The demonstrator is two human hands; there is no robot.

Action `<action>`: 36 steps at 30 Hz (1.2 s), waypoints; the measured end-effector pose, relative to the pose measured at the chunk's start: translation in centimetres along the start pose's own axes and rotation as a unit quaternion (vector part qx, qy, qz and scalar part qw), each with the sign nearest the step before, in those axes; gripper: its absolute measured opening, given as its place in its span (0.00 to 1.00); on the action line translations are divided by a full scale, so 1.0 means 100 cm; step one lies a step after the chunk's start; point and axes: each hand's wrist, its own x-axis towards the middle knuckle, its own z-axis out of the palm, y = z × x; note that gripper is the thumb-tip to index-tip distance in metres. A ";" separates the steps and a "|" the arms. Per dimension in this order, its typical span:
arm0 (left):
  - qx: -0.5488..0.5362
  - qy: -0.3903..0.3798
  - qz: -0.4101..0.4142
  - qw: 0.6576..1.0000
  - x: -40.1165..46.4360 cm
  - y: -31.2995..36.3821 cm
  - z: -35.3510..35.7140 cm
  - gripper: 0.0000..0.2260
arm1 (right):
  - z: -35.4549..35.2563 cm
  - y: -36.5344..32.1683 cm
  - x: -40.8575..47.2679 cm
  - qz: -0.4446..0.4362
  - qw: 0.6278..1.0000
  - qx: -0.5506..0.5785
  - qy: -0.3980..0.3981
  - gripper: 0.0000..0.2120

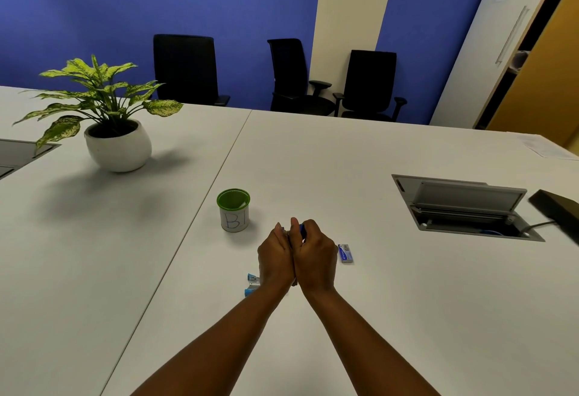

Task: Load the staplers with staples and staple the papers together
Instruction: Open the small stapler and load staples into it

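Observation:
My left hand [275, 257] and my right hand [315, 257] are pressed together over the white table [376, 301], both curled round a small blue stapler [302, 228] whose tip shows above the right fingers. Most of that stapler is hidden by the hands. A light-blue stapler [251, 284] lies on the table just left of my left wrist, partly covered by it. A blue staple box [345, 252] lies flat on the table to the right of my right hand. Some papers [546, 146] lie at the far right table edge.
A green-rimmed cup marked "B1" [233, 210] stands beyond my left hand. A potted plant [117, 141] sits at the left. An open cable hatch [466, 206] and a black device [560, 207] are at the right. Three black chairs [369, 85] stand behind the table.

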 end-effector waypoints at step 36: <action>-0.200 0.031 -0.179 0.963 0.071 0.001 -0.060 0.15 | -0.011 0.020 -0.027 0.150 0.895 0.324 -0.267 0.12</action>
